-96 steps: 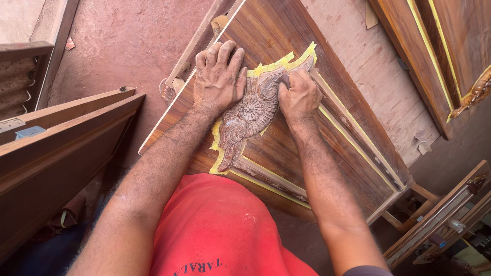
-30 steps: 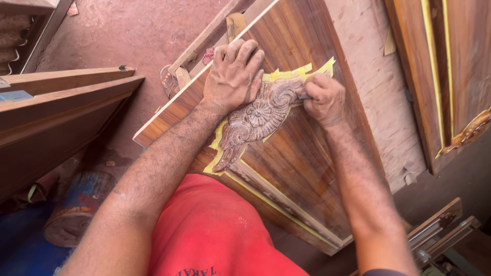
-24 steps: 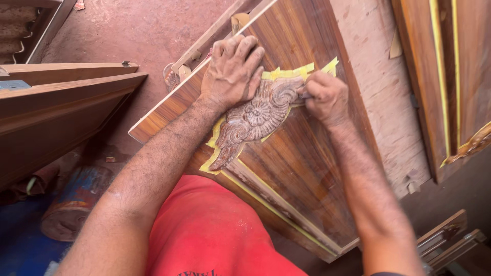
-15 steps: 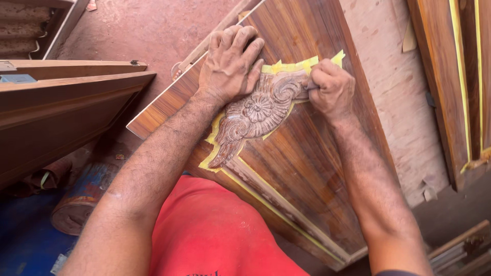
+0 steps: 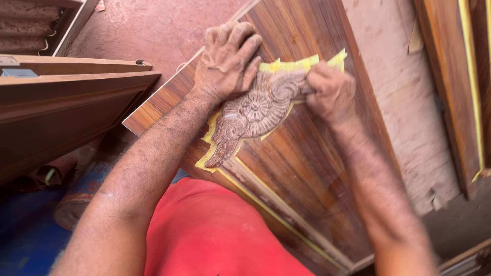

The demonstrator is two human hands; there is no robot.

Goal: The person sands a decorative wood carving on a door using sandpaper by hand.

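A carved wooden flower-and-scroll ornament (image 5: 253, 110) lies on a striped brown door panel (image 5: 317, 168), with yellow tape (image 5: 299, 65) round its outline. My left hand (image 5: 225, 61) rests flat on the panel at the ornament's upper left, its fingertips on the carving's edge. My right hand (image 5: 331, 91) is closed in a fist at the ornament's right end. A small grey piece (image 5: 307, 91) shows at its fingers, pressed against the carving; what it is I cannot tell.
Another brown door panel (image 5: 71, 110) stands at the left, and more panels with yellow trim (image 5: 452, 76) at the right. Reddish dusty floor (image 5: 153, 30) lies beyond. A rusty-blue drum (image 5: 71, 204) sits lower left. My red shirt (image 5: 215, 235) fills the bottom.
Both hands stay on the ornament while the view shifts closer. My right fist has stayed at the ornament's right end, moving only slightly.
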